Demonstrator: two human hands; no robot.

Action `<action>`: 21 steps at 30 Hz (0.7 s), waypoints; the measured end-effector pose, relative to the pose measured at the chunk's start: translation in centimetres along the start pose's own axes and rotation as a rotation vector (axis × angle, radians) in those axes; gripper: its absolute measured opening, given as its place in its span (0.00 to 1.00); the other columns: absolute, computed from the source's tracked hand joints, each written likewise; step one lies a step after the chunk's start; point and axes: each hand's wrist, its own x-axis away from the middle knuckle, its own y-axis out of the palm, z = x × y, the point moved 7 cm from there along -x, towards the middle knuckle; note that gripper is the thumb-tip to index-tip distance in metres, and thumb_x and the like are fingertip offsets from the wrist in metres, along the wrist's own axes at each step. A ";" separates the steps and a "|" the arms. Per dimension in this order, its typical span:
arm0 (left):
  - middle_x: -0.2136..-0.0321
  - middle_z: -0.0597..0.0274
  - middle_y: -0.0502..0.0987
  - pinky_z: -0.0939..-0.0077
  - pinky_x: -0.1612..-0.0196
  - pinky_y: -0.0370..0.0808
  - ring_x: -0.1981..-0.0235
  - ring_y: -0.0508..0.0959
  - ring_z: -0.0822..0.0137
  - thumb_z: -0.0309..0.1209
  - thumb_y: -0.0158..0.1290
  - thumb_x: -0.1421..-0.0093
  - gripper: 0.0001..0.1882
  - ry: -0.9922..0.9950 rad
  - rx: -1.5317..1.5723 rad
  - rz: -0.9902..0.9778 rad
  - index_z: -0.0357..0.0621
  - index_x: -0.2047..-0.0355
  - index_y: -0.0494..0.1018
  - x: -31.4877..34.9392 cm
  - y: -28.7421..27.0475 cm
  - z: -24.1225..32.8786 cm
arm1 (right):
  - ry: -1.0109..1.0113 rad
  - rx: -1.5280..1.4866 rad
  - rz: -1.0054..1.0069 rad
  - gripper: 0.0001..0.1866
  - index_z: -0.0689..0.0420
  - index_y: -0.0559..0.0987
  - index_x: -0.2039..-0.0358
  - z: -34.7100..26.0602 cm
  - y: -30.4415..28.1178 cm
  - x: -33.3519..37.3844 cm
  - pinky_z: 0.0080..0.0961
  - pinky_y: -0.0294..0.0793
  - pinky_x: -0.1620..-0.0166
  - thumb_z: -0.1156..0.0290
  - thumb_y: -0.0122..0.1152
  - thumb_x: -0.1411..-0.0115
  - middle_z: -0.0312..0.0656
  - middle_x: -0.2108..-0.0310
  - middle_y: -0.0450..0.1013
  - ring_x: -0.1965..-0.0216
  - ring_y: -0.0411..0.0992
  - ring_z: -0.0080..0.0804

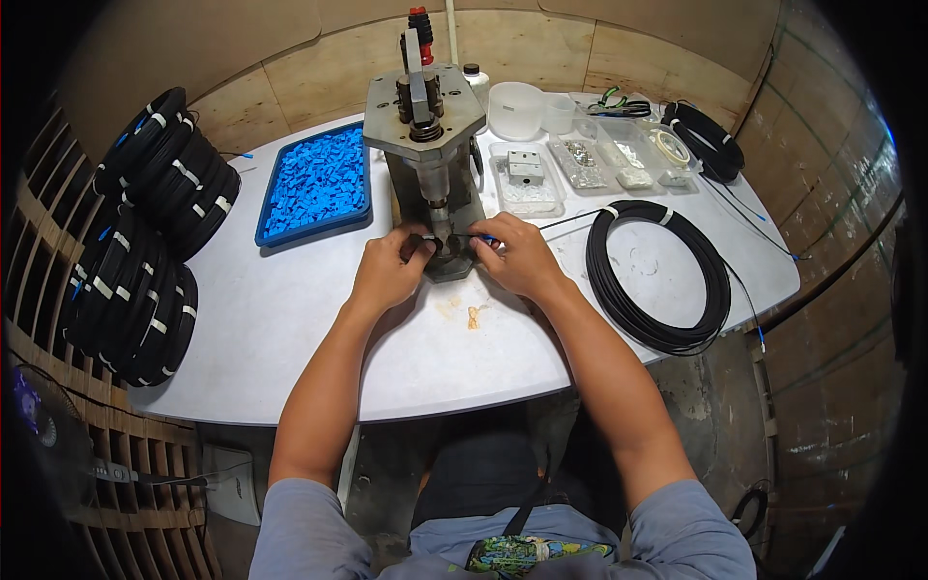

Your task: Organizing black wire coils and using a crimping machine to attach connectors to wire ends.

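A grey metal bench press (pixel 425 126) stands in the middle of the table, its lever topped by a red and black handle (pixel 420 34). At the left side of its base, my left hand (pixel 391 263) is closed with thumb and fingers pinched by the tooling; what they hold is too dark to make out. On the other side, my right hand (pixel 514 256) pinches the end of a black cable (pixel 570 222), with a bit of blue showing at the fingertips. That cable leads right to a large black coil (pixel 660 277) lying on the table.
A dark blue tray of small blue plastic pieces (pixel 319 176) lies left of the press. Stacked black cable coils (pixel 135 290) fill the left edge. Clear boxes of small parts (pixel 580 162), white tubs (pixel 515 109) and another coil (pixel 703 140) stand at the back right.
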 end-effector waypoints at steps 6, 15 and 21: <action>0.72 0.48 0.84 0.67 0.64 0.79 0.73 0.84 0.59 0.33 0.61 0.38 0.16 0.038 0.016 0.031 0.34 0.55 0.79 0.0 -0.1 -0.1 | -0.019 -0.021 0.016 0.09 0.56 0.85 0.60 0.0 0.0 0.0 0.36 0.78 0.62 0.69 0.67 0.41 0.46 0.67 0.78 0.69 0.78 0.44; 0.72 0.48 0.84 0.67 0.64 0.79 0.72 0.84 0.59 0.34 0.61 0.38 0.16 0.020 -0.015 0.016 0.34 0.54 0.80 0.0 -0.1 0.0 | -0.017 -0.021 0.016 0.09 0.55 0.85 0.60 0.2 0.1 0.0 0.36 0.78 0.61 0.69 0.67 0.41 0.46 0.67 0.77 0.69 0.78 0.45; 0.72 0.48 0.84 0.67 0.63 0.80 0.72 0.84 0.59 0.33 0.61 0.38 0.16 0.034 0.013 0.028 0.34 0.54 0.80 0.0 0.0 -0.2 | -0.037 0.023 0.009 0.08 0.57 0.85 0.60 0.0 0.1 0.0 0.31 0.81 0.63 0.72 0.68 0.40 0.45 0.65 0.80 0.68 0.81 0.41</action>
